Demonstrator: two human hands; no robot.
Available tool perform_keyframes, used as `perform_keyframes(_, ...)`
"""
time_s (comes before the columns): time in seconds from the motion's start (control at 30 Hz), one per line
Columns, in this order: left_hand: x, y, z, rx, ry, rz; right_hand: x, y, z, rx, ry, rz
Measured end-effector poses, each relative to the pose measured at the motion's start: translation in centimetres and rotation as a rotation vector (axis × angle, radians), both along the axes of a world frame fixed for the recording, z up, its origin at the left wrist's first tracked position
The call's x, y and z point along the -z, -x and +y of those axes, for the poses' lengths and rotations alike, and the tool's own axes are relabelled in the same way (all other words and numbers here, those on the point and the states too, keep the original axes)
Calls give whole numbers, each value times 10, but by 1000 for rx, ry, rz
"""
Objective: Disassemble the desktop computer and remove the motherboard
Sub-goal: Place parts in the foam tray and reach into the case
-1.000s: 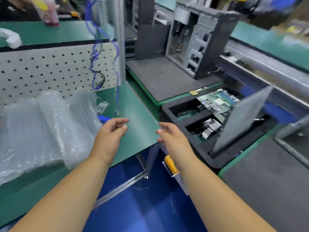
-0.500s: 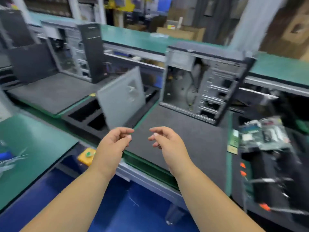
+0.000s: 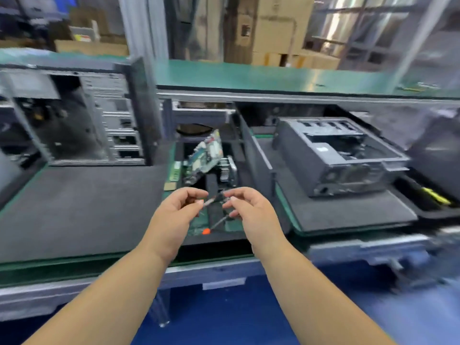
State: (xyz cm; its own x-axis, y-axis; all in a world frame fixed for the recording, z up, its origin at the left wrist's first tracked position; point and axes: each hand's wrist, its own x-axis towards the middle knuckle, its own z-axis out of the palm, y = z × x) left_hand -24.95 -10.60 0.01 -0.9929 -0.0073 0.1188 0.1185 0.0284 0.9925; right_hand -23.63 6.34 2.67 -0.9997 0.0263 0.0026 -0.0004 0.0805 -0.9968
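1. the step in hand looks like a between-units moment: neither hand has a part of a computer, so i judge the person to be lining up for the next machine, not unscrewing or lifting anything.

2. the likely target is the desktop computer [image 3: 333, 155] lying flat on the dark foam mat [image 3: 348, 212] to the right, its top side open; whether a board sits inside is too blurred to tell. a second, upright case [image 3: 82, 120] stands open on the left mat and looks stripped.

3. a motherboard [image 3: 205, 155] already lies tilted in the black foam tray [image 3: 216, 235] between the two mats, straight beyond the hands, with a heatsink-like block just beside it.

4. the next move calls for reaching right to the flat case, or down into the tray for a tool; an orange-tipped tool [image 3: 214, 226] lies there below the hands.

5. the left hand [image 3: 174, 215] hangs above the tray's near end, fingers loosely curled, thumb and forefinger nearly meeting, holding nothing that i can make out.

6. the right hand [image 3: 251, 212] mirrors it, relaxed and empty as far as the blur allows; the fingertips of the two hands are near but apart.

7. both forearms are stretched forward and converge over the tray.
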Motion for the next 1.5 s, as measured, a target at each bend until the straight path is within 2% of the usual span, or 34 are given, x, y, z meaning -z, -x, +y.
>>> perform_keyframes(0.2, -7, -2, 88, 128, 27, 38, -2, -25, 99, 159, -21, -8)
perform_keyframes(0.4, -28, 15, 99, 53, 13, 9, -2, -29, 130, 216, -12, -12)
perform_keyframes(0.53, -41, 34, 92, 126, -26, -94, 6, -14, 126, 169, 24, 20)
perform_keyframes(0.6, -41, 50, 79, 281, -119, -164, 7, 0, 121, 79, 102, 50)
perform_keyframes(0.67, -40, 68, 63, 376, -320, -304, 6, 17, 116, -32, 277, 63)
perform_keyframes(0.73, -40, 89, 48, 385, -455, -384, -1, 36, 110, -103, 397, 60)
perform_keyframes(0.83, -41, 119, 30, 348, -501, -388, -15, 70, 96, -130, 386, 60)
perform_keyframes(1.0, -49, 164, 7, 313, -471, -344, -49, 128, 72, -110, 122, 214)
perform_keyframes(1.23, -59, 200, 21, 340, -394, -275, -66, 182, 80, -96, 134, 239)
perform_keyframes(1.5, -80, 191, 106, 257, -125, -86, -47, 200, 156, -110, 114, 275)
